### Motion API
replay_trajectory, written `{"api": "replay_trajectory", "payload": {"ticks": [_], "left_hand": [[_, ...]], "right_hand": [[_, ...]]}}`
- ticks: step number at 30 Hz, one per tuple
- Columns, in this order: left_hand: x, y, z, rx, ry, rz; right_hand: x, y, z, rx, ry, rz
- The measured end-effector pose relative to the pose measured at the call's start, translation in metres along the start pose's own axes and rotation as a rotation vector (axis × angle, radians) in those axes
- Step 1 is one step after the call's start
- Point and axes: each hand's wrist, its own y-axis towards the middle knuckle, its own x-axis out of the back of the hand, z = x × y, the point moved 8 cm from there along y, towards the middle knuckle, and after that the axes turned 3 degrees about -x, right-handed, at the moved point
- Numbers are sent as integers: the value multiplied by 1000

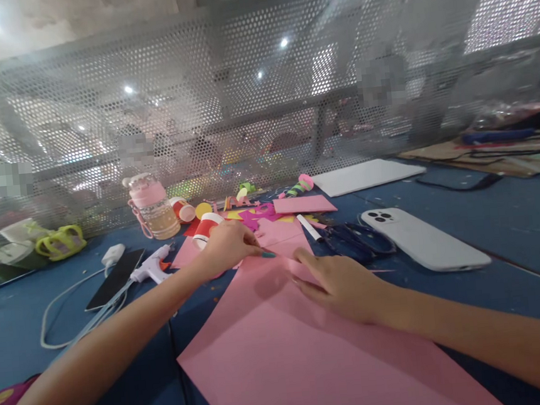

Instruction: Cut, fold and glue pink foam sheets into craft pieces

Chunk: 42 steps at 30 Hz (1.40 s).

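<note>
A large sheet of pink paper point(311, 350) lies on the blue table in front of me. Over its far edge my left hand point(230, 240) is closed in a pinch, with a small teal piece point(268, 254) showing at the fingertips; its kind is not clear. My right hand point(343, 284) rests on the sheet, thumb and fingers closed around a pink paper strip point(297, 268). The strip seems to run toward my left fingertips. Just behind my left hand stands a red and white paper cup point(207, 225). More pink paper point(284, 231) lies beyond both hands.
To the left are a white glue gun point(153, 266), a black phone point(116, 279), a charger point(112, 255) and a pink-lidded bottle point(152, 206). Paper scraps point(259, 215) lie ahead. At right are a white phone point(427, 239), dark-framed glasses point(361, 238) and a white board point(367, 176).
</note>
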Motion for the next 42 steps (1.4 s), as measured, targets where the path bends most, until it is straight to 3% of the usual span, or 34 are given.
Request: {"api": "replay_trajectory", "payload": {"ticks": [4,12,15,26,33,42], "left_hand": [[-3,1,1,-9,-11,18],[-15,8,-1,-243,137,74],[-16,8,-1,-273,193,91],[-10,4,-7,-216,223,37],[2,-1,-7,-57,118,-37],[3,-4,-7,-1,65,-50]], "right_hand": [[0,-1,0,14,7,-11],[0,0,1,10,3,-11],[0,0,1,11,-4,3],[0,0,1,3,3,14],[-2,0,0,5,-2,18],[-2,-1,0,2,-1,22]]}}
